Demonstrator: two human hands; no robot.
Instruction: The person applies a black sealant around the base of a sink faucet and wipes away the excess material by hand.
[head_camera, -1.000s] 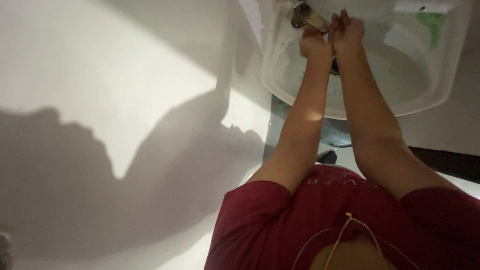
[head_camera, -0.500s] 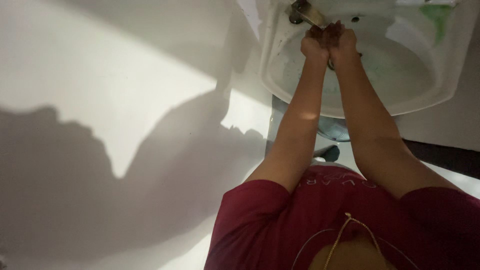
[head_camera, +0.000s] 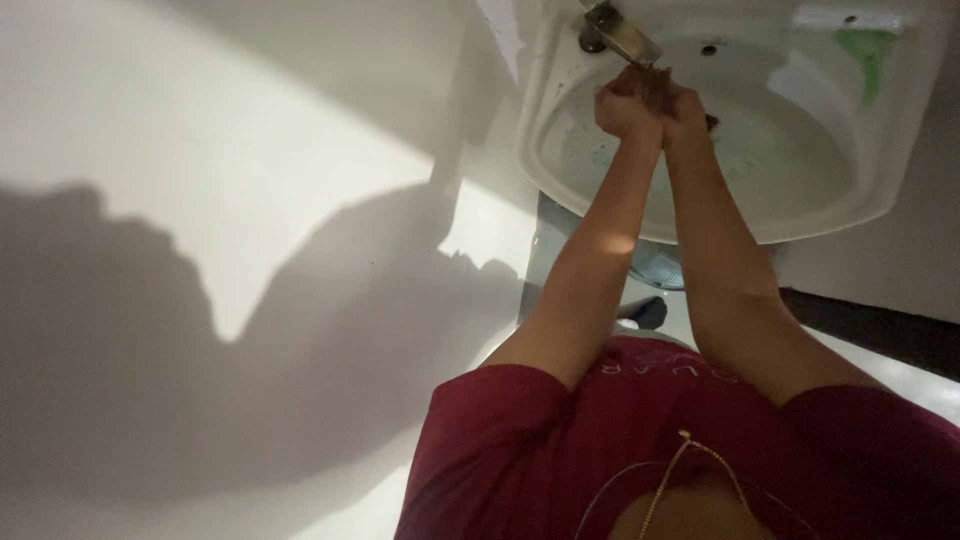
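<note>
Sink (head_camera: 560, 190): white, w/ green smear on top-right ledge, faint green tint inside bowl. Tap (head_camera: 618, 32): dull grey metal. Shirt (head_camera: 560, 450): dark red/maroon, pale lettering at chest. Neck chain (head_camera: 668, 478): thin, gold-coloured. Wall (head_camera: 200, 130): off-white, broad grey shadow patches. Dark strip at right below sink.

Both arms reach forward and away from the body, nearly straight, converging so the wrists almost meet. The left hand (head_camera: 625, 108) and the right hand (head_camera: 680, 100) are pressed together, touching, with fingers curled around one another in a loose clasp. The left forearm catches a patch of light; the right forearm lies in dimmer shade just beside it.
</note>
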